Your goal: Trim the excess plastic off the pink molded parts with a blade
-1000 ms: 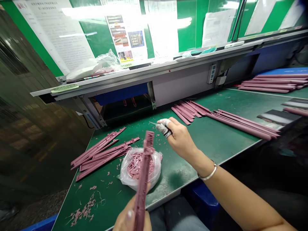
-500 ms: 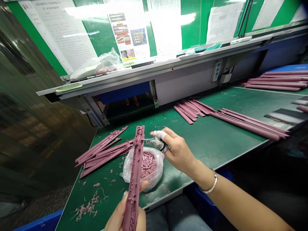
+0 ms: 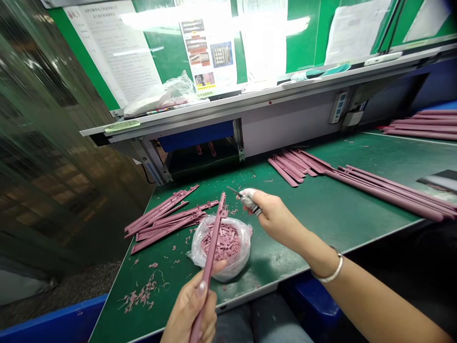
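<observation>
Green matting on a workbench [image 3: 357,205] is strewn with pink plastic shavings [image 3: 141,297], thickest at the lower left. Gripped in the left hand [image 3: 189,309], a long pink moulded bar [image 3: 210,252] is held tilted upward, its lower end cut off by the bottom of the view and its upper end notched. Just beside that upper end, a small blade [image 3: 233,190] is pinched in the right hand [image 3: 274,219], the grip narrow. Most of the tool is hidden behind fingers [image 3: 249,193] wrapped in white tape and a grey knitted cover, so only a thin metal tip can be made out. A silver bangle [image 3: 332,271] is worn on that wrist. Under the bar, a clear plastic bag [image 3: 244,252] filled with pink offcuts is set on the mat, and loose bars [image 3: 160,216] are heaped to its left. Farther off, more bundled bars [image 3: 296,166] are laid out, and printed sheets [image 3: 209,47] are posted behind a metal shelf rail [image 3: 250,102], their text largely washed out by glare.
</observation>
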The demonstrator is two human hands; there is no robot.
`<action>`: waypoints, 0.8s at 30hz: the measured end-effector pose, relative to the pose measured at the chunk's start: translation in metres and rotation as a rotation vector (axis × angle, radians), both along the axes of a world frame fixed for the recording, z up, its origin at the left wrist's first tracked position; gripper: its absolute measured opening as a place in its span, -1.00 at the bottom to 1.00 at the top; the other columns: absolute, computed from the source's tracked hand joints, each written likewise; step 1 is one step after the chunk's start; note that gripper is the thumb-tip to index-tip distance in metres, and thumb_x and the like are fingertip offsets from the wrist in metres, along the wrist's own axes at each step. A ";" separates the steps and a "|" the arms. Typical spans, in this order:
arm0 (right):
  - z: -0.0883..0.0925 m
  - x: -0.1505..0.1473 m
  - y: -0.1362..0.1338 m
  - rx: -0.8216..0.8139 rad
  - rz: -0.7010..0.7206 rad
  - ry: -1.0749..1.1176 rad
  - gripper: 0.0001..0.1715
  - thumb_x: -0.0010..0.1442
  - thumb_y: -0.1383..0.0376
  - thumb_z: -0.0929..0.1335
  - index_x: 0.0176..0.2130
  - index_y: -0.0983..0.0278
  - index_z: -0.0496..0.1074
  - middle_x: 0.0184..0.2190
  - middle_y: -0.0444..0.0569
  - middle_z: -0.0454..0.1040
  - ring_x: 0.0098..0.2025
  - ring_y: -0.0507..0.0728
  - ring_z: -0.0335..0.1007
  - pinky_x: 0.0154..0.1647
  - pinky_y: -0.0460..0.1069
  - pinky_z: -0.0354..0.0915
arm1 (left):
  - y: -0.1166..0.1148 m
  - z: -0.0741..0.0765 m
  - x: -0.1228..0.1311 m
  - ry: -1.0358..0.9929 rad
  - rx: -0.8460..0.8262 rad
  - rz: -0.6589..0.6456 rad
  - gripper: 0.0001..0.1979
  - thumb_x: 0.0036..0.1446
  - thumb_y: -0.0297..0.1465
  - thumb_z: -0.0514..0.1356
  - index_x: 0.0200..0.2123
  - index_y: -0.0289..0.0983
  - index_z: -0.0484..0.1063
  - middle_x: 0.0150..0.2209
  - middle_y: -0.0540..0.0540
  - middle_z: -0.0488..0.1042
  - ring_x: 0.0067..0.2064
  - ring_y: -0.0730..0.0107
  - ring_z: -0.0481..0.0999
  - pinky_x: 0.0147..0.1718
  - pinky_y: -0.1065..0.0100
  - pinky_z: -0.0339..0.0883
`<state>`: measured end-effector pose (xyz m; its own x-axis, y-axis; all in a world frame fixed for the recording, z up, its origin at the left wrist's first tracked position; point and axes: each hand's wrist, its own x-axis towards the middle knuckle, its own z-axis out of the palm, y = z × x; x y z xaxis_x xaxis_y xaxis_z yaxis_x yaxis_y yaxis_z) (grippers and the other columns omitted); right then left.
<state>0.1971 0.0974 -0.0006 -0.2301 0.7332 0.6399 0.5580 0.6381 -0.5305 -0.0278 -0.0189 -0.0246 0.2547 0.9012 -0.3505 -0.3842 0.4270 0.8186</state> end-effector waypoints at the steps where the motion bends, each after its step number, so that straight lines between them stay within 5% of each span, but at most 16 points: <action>1: 0.001 -0.005 -0.005 -0.012 0.000 -0.047 -0.54 -0.04 0.63 0.12 -0.21 0.28 0.30 -0.36 -0.03 0.41 -0.32 0.09 0.33 -0.30 -0.05 0.24 | 0.004 0.001 0.001 0.085 0.033 0.035 -0.44 0.07 -0.06 0.25 0.06 -0.26 0.41 -0.72 0.17 0.06 -0.72 0.70 -0.16 -0.78 0.60 -0.13; 5: 0.007 -0.022 -0.016 -0.049 -0.146 -0.249 -0.68 -0.03 0.60 0.14 -0.32 0.25 0.20 -0.42 -0.06 0.34 -0.42 0.09 0.23 -0.44 -0.06 0.08 | 0.015 -0.003 0.006 0.302 0.082 0.138 -0.29 0.02 0.08 0.19 0.07 -0.32 0.40 -0.74 0.17 0.04 -0.71 0.62 -0.07 -0.79 0.55 -0.12; 10: 0.017 -0.030 -0.019 -0.094 -0.217 -0.303 -0.95 0.22 0.36 0.24 -0.31 0.23 0.20 -0.36 -0.07 0.39 -0.41 0.09 0.27 -0.47 -0.07 0.00 | 0.017 -0.005 0.003 0.392 0.058 0.217 -0.38 -0.09 0.04 0.29 -0.07 -0.29 0.52 -0.76 0.13 0.11 -0.72 0.54 0.09 -0.77 0.51 -0.02; 14: 0.019 -0.032 -0.019 -0.094 -0.243 -0.322 -0.81 0.31 0.18 0.23 -0.30 0.24 0.23 -0.37 -0.07 0.39 -0.41 0.10 0.29 -0.50 -0.07 -0.05 | 0.016 -0.003 0.003 0.406 0.056 0.226 -0.39 -0.08 0.03 0.30 -0.07 -0.29 0.53 -0.77 0.10 0.16 -0.71 0.48 0.17 -0.77 0.50 -0.01; 20: 0.012 -0.043 -0.025 -0.102 -0.267 -0.372 -0.95 0.24 0.35 0.25 -0.31 0.25 0.28 -0.39 -0.08 0.41 -0.40 0.08 0.30 -0.52 -0.06 -0.12 | 0.022 -0.003 0.007 0.409 0.068 0.222 -0.33 -0.09 0.05 0.29 -0.02 -0.32 0.49 -0.76 0.13 0.16 -0.73 0.53 0.11 -0.76 0.49 -0.01; 24: -0.006 -0.068 -0.043 -0.087 -0.160 -0.427 -0.97 0.16 0.38 0.29 -0.32 0.25 0.33 -0.37 -0.05 0.44 -0.37 0.11 0.33 -0.48 -0.05 -0.02 | 0.041 0.003 0.009 0.355 0.148 0.206 -0.43 -0.02 0.00 0.27 -0.12 -0.34 0.51 -0.76 0.16 0.09 -0.73 0.60 0.02 -0.76 0.53 -0.06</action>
<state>0.1295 0.0541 -0.0069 -0.3394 0.8274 0.4475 0.8257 0.4899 -0.2797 -0.0183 0.0225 -0.0213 -0.0489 0.9678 -0.2471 -0.1327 0.2389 0.9619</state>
